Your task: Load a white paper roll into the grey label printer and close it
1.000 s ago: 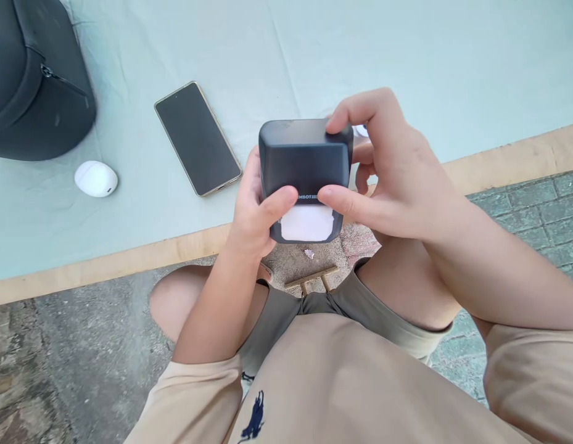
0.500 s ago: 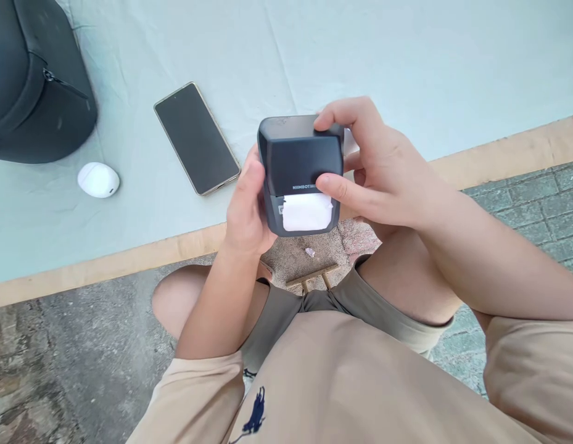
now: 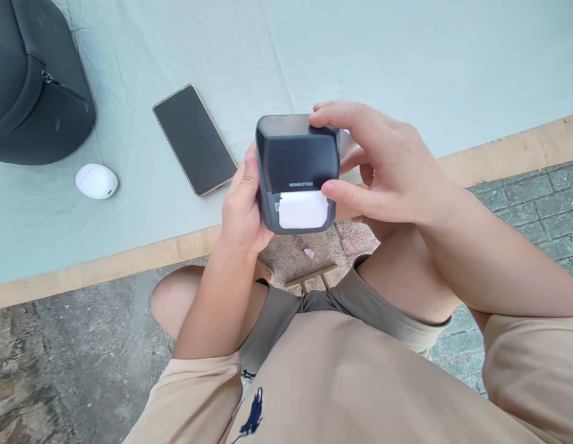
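A dark label printer (image 3: 301, 161) with NIIMBOT lettering is held up over the table's near edge. White label paper (image 3: 303, 209) with a ragged top edge lies across its lower front. My left hand (image 3: 243, 213) is wrapped round the printer's left side, thumb along the edge and the other fingers hidden behind it. My right hand (image 3: 383, 163) grips the right side: its index fingertip rests on the top, and its thumb tip touches the front beside the paper's upper right corner. Something pale shows behind the printer near my right fingers, too covered to make out.
On the pale cloth-covered table (image 3: 406, 55) lie a smartphone (image 3: 196, 140) with a dark screen and a white earbud case (image 3: 96, 181). A black zippered bag (image 3: 36, 86) stands at the far left. A scrap of paper (image 3: 309, 253) is on the ground below.
The printer has shifted slightly left. My right thumb has slid outward across its front toward the right edge, and the gap between my right palm and the printer has grown a little.
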The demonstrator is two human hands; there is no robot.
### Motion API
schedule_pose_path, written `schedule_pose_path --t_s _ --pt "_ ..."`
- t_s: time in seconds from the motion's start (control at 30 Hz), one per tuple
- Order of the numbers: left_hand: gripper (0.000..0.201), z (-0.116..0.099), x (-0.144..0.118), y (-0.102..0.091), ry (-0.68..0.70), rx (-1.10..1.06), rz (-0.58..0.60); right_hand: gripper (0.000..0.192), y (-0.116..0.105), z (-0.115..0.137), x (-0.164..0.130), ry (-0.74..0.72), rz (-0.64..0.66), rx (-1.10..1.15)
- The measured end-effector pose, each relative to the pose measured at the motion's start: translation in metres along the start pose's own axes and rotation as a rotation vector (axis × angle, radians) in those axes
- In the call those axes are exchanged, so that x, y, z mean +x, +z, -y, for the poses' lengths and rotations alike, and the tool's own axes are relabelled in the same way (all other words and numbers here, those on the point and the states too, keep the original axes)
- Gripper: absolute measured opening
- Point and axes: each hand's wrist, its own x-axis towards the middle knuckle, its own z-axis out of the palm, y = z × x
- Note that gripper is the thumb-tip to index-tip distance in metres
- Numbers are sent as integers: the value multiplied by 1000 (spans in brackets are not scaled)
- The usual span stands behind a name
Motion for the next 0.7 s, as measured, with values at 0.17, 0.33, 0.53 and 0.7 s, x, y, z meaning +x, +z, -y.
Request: schedule_pose_path --t_s 0.17,0.33,0.53,0.7 --pt "24 -2 0 -1 -15 37 -8 60 -2 1 -1 21 48 -35" --pt "33 -8 0 3 -75 -30 65 70 -3 3 0 -8 88 -57" --pt "42 -9 -4 4 -95 -10 135 62 -11 3 -1 -13 -55 -122" --pt "38 -3 -3 0 -71 11 169 28 -11 15 -2 48 -392 -96"
